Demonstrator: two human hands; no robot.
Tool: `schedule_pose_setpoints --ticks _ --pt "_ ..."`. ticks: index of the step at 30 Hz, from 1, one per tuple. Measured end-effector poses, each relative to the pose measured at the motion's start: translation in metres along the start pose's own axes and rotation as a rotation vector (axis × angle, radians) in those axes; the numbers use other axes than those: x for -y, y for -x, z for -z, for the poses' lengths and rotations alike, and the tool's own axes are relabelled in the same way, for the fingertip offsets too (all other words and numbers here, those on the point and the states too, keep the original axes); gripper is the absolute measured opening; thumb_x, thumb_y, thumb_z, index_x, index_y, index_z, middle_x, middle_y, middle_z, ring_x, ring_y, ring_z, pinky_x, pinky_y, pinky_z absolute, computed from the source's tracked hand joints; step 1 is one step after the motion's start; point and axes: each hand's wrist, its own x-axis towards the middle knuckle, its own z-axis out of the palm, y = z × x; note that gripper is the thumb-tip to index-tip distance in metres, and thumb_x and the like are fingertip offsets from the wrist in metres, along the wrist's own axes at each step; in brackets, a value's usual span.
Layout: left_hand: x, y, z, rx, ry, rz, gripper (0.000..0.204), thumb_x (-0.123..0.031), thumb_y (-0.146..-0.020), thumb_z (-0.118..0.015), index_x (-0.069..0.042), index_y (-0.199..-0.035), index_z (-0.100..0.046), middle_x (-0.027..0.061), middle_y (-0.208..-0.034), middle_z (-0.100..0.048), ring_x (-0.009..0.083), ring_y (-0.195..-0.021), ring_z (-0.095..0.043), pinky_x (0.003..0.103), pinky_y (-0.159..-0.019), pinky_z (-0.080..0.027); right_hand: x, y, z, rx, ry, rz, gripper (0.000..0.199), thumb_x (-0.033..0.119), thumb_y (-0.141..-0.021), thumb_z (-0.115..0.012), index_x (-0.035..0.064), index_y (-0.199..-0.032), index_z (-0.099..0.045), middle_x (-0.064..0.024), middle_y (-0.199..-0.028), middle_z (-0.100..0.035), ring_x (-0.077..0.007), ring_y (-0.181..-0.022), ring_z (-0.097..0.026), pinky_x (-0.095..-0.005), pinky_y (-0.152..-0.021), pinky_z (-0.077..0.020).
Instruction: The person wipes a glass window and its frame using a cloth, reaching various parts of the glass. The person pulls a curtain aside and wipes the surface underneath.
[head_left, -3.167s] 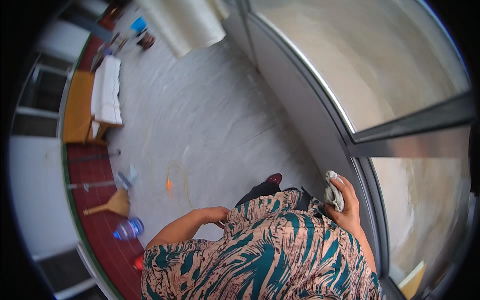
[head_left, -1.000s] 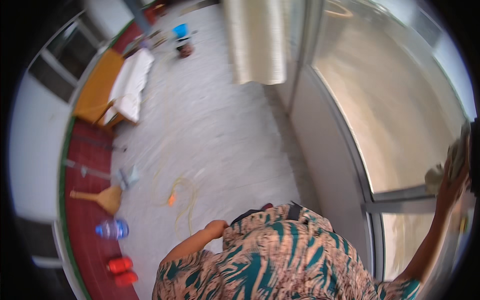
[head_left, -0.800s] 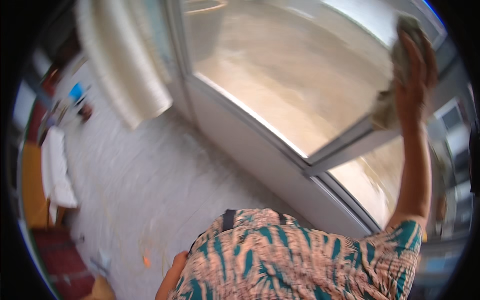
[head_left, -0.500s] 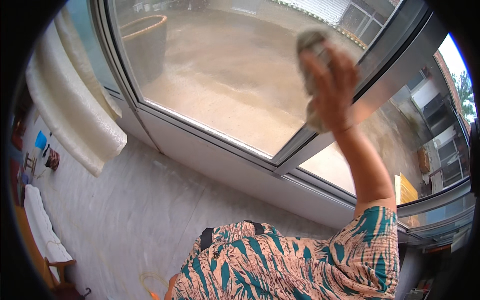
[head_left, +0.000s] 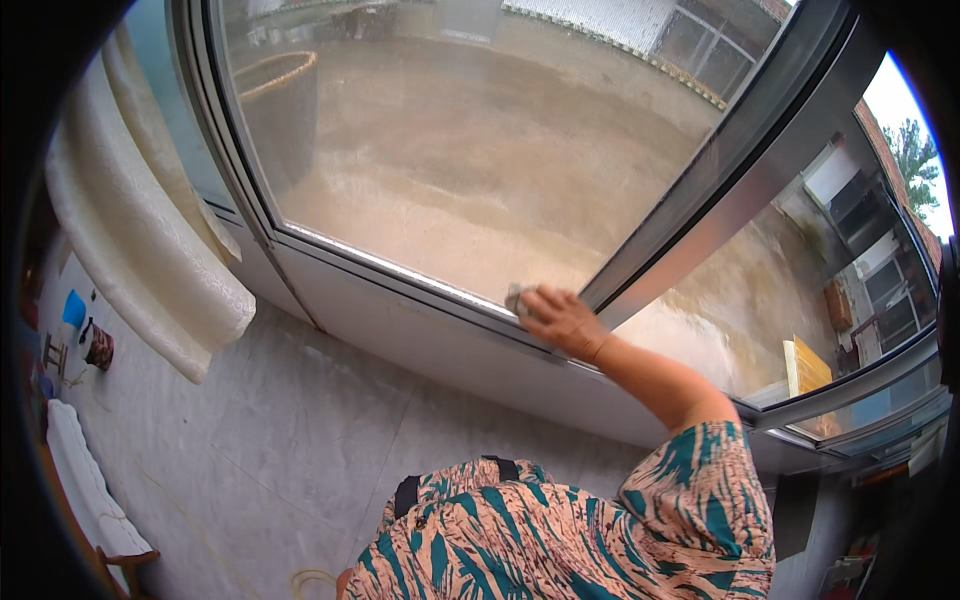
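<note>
My right hand [head_left: 565, 322] presses a greyish cloth [head_left: 516, 299] against the lower right corner of a large window pane [head_left: 440, 170], close to the metal frame. Its fingers are bent over the cloth, which is mostly hidden beneath them. The silver bottom rail [head_left: 400, 283] of the window runs just under the hand. To the right of the hand rises the slanting metal upright [head_left: 720, 200] between two panes. My left hand is out of view; only a sliver of skin shows by the lower edge.
A cream curtain [head_left: 150, 230] hangs at the left. Below the window is a pale wall panel [head_left: 400, 335] above a grey marbled floor [head_left: 280, 430]. A white-covered seat [head_left: 85, 480] and a blue object [head_left: 74, 308] stand far left. Through the glass appear a large pot [head_left: 285, 120] and a wet yard.
My right hand has come down and to the left with the cloth, from high beside the metal upright to the pane's bottom corner. The view has shifted slightly.
</note>
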Motion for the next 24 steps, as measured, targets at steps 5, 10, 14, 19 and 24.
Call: schedule_pose_setpoints --ticks 5,10,14,19,24 --pt "-0.002 -0.002 -0.001 0.022 0.001 -0.002 0.025 -0.026 -0.082 -0.066 -0.008 -0.099 -0.072 0.0146 -0.094 -0.071 0.0297 -0.087 -0.068 0.039 -0.077 -0.052 -0.069 -0.042 0.141 -0.571 0.542 -0.249 0.05 0.008 -0.08 -0.059 0.0212 -0.128 -0.056 -0.0057 -0.137 -0.048 -0.027 -0.124 -0.047 -0.0405 -0.095 -0.034" --pt "-0.004 -0.008 0.0 0.047 0.004 -0.03 0.025 -0.025 -0.083 -0.066 -0.008 -0.1 -0.073 0.0137 -0.094 -0.072 0.028 -0.087 -0.068 0.038 -0.076 -0.052 -0.138 -0.041 0.265 -1.053 0.762 -0.435 0.056 -0.001 -0.076 -0.067 0.0222 -0.126 -0.059 -0.0069 -0.132 -0.053 -0.029 -0.123 -0.048 -0.0431 -0.103 -0.0313" --pt "-0.001 -0.012 -0.003 0.075 0.01 -0.075 0.025 -0.025 -0.084 -0.067 -0.008 -0.101 -0.073 0.013 -0.094 -0.072 0.0266 -0.086 -0.069 0.037 -0.076 -0.052 -0.127 -0.046 0.229 -1.038 0.721 -0.407 0.046 0.009 -0.079 -0.067 0.0218 -0.122 -0.057 -0.0086 -0.128 -0.051 -0.0313 -0.116 -0.05 -0.0434 -0.092 -0.0356" --pt "0.008 -0.019 -0.014 0.132 0.1 0.01 0.025 -0.023 -0.085 -0.07 -0.007 -0.103 -0.074 0.0075 -0.091 -0.074 0.0139 -0.081 -0.067 0.029 -0.075 -0.051 -0.056 -0.036 0.07 -0.711 0.522 -0.2 0.04 0.013 -0.077 -0.066 0.0251 -0.115 -0.058 -0.0073 -0.131 -0.048 -0.0293 -0.122 -0.043 -0.0416 -0.092 -0.0347" --pt "0.006 -0.013 -0.013 -0.013 0.101 -0.108 0.025 -0.018 -0.084 -0.071 -0.002 -0.104 -0.072 0.0077 -0.091 -0.073 0.0143 -0.082 -0.067 0.028 -0.075 -0.052 0.008 -0.012 -0.012 -0.199 0.082 0.015 0.038 0.015 -0.073 -0.065 0.0236 -0.109 -0.06 -0.0047 -0.135 -0.043 -0.0232 -0.124 -0.042 -0.0355 -0.092 -0.0355"
